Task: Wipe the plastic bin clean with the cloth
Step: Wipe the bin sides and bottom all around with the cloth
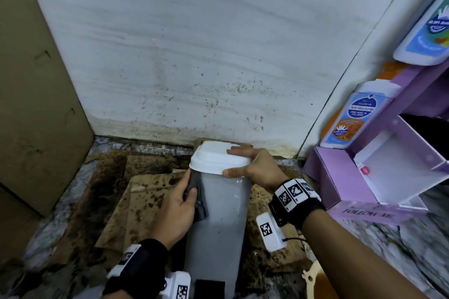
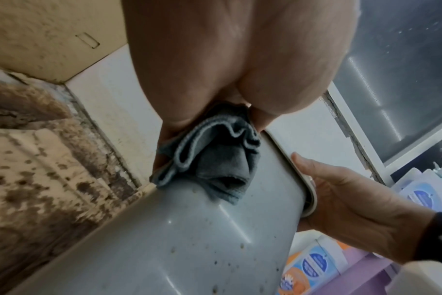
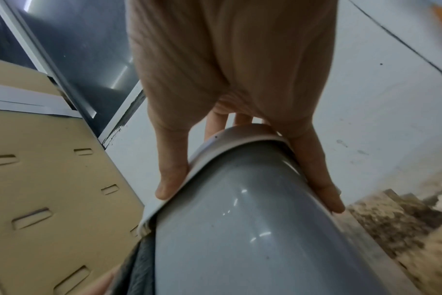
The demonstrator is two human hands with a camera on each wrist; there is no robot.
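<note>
A tall grey plastic bin [image 1: 220, 221] with a white lid [image 1: 216, 158] stands on stained cardboard in front of the wall. My left hand [image 1: 178, 211] presses a bunched dark grey cloth [image 1: 198, 198] against the bin's upper left side, just under the lid; the thumb lies over the cloth. The left wrist view shows the folded cloth [image 2: 212, 159] pinned between my fingers and the speckled bin wall [image 2: 179, 239]. My right hand [image 1: 252, 167] grips the lid's right end, fingers across the top and thumb on the front rim. In the right wrist view the right hand [image 3: 240, 159] straddles the lid rim [image 3: 227, 147] above the glossy bin side [image 3: 253, 229].
Dirty brown cardboard sheets [image 1: 136, 201] cover the speckled floor. A tan cardboard box [image 1: 31, 80] stands at the left. A purple display box [image 1: 379, 177] with white bottles [image 1: 352, 116] sits close at the right. A stained white wall [image 1: 194, 56] is right behind the bin.
</note>
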